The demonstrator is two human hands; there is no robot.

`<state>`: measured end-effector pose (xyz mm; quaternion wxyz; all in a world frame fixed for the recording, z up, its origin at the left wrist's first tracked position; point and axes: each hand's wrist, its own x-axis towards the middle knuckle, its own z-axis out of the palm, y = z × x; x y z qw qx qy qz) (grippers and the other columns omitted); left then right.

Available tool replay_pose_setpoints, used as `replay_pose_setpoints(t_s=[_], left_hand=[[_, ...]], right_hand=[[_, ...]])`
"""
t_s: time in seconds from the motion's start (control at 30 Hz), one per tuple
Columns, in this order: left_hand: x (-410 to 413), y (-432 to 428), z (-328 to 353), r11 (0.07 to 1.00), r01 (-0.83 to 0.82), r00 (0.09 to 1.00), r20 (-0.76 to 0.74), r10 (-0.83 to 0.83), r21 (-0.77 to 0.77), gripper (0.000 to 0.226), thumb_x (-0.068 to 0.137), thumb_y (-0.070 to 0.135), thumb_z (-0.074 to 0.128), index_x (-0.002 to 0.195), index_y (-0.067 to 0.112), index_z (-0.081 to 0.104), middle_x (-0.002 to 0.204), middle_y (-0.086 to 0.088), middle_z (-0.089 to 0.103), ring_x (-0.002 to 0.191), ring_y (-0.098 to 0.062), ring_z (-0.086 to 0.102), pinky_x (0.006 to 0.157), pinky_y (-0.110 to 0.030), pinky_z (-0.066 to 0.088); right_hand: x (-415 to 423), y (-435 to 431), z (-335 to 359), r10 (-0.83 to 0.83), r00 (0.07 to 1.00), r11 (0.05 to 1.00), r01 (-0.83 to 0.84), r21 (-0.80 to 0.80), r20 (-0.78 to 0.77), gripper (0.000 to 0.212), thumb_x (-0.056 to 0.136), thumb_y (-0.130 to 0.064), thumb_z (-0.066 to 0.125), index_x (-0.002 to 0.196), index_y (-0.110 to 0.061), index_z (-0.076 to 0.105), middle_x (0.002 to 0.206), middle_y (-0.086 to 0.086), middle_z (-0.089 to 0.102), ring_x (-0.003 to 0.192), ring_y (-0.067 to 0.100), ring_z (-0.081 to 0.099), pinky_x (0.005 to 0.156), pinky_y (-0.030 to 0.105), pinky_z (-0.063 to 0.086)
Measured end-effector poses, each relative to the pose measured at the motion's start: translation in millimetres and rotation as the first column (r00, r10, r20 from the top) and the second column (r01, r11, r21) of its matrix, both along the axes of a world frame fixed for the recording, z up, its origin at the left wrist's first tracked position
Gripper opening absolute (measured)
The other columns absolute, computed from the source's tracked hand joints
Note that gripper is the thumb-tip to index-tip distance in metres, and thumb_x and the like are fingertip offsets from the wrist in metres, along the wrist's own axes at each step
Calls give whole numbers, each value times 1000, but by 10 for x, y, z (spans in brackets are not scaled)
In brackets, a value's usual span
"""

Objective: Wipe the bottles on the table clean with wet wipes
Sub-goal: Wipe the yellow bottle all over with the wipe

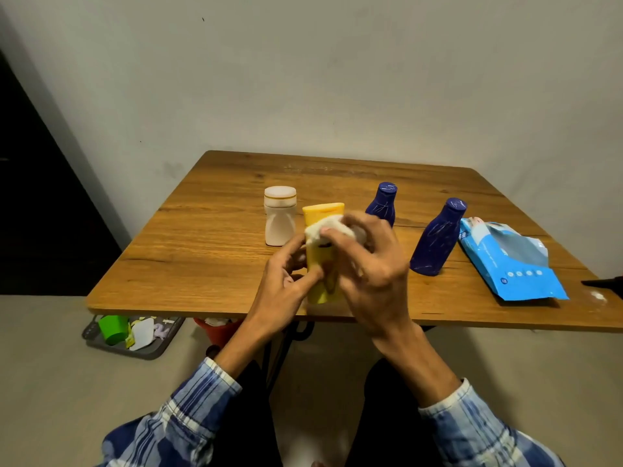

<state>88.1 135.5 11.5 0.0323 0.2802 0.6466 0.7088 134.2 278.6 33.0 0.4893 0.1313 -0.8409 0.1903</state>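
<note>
My left hand [286, 281] is wrapped around the lower part of the yellow bottle [322, 261], fingers closed on it, keeping it upright near the front edge of the wooden surface [209, 251]. My right hand [371, 264] is closed on a crumpled white wet wipe [325, 230], pressing it against the upper part of the same bottle, just under its flat top. The two hands sit close together, one on each side of the bottle.

Just behind and to the left of it stands a white bottle [279, 215] with a wide cap. Behind my right hand is a dark blue bottle [382, 202], partly hidden by my fingers, and a second dark blue bottle [438, 237] stands further right, apart from the first. Next to that one lies the blue wipes packet [509, 261], flat on the surface with its flap lifted.

Under the surface, on the floor, I can see a grey tray [135, 335] with a green cup [113, 328] lying in it, and a red container [220, 328] beside it
</note>
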Motion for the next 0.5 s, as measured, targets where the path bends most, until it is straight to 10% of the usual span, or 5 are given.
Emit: replay_pose_setpoints(t_s=[0.5], left_hand=[[193,-494,35,999,9,1000,-20,-9,31,41,93,2,62,131,16,60,119,-9,71,114,-24,67,85,-31,58]], right_hand=[[302,-458,96,84,994,993,-79,88,-64,25,90,-9,69,113,-2,73,114,23,64,104,28,59,79,34,56]])
